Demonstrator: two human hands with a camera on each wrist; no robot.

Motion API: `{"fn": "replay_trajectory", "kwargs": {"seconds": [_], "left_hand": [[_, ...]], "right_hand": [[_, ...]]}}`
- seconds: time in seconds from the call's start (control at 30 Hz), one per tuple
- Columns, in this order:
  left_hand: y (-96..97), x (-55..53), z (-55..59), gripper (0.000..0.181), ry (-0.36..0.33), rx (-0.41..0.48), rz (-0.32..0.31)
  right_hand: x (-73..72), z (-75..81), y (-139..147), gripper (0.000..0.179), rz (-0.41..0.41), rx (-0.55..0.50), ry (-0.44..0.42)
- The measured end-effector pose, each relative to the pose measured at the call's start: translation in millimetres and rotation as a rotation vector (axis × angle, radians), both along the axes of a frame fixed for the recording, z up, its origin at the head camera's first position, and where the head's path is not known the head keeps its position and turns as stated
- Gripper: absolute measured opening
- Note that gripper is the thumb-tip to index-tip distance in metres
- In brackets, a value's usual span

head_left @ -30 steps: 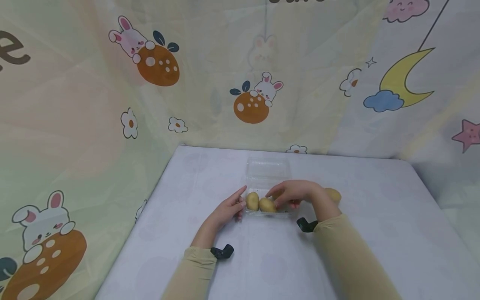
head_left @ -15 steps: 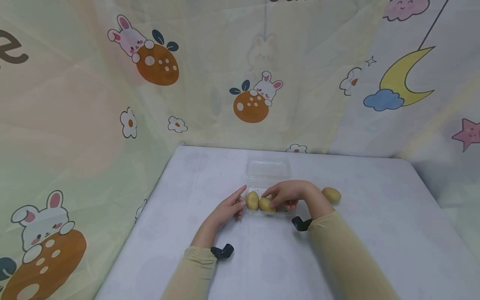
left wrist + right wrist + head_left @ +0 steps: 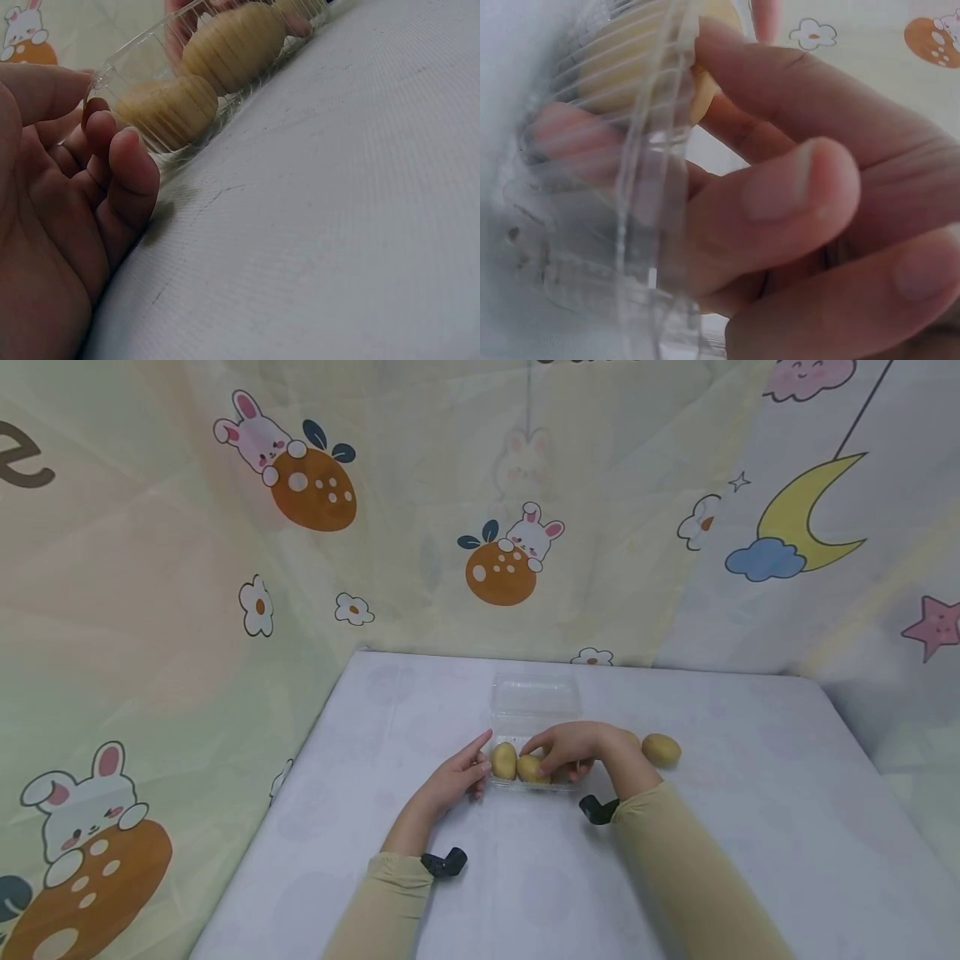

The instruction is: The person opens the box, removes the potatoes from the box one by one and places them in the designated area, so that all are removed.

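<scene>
On the white table [image 3: 540,893], near its far edge, the left hand [image 3: 453,779] pinches the clear box [image 3: 536,697] by its left side, likely steadying it; the right hand [image 3: 579,746] holds a potato [image 3: 530,768] inside.

White tablecloth [image 3: 525,885]; pale backdrop [image 3: 637,485] behind it, printed with rabbits [image 3: 260,443] and a moon [image 3: 786,508].

The right hand [image 3: 581,749] partly hides a potato [image 3: 530,769], and the edge crops a star [image 3: 935,625].

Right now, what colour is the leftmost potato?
The leftmost potato is yellowish tan, clearest in the head view.
</scene>
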State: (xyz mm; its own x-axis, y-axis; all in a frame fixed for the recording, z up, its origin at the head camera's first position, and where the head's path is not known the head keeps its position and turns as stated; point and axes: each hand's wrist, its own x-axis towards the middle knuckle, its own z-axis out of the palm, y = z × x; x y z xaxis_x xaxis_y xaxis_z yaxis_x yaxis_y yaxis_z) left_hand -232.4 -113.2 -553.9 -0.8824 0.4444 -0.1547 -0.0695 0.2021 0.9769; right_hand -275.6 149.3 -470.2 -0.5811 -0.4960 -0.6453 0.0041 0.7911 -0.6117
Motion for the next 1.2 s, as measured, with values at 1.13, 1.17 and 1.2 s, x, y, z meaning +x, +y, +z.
{"fn": "replay_trajectory", "kwargs": {"seconds": [1.13,1.17,1.2], "left_hand": [[0.1,-2.0,-2.5,0.060,-0.004,-0.007,0.002],[0.0,-2.1,-2.6,0.060,-0.004,-0.007,0.003],[0.0,-2.2,-2.4,0.060,-0.005,-0.007,0.003]], "right_hand": [[9.0,4.2,12.4,0.049,-0.057,-0.082,0.083],[7.8,3.3,14.6,0.050,-0.062,-0.092,0.079],[6.5,2.5,17.1,0.049,-0.068,-0.101,0.078]]}}
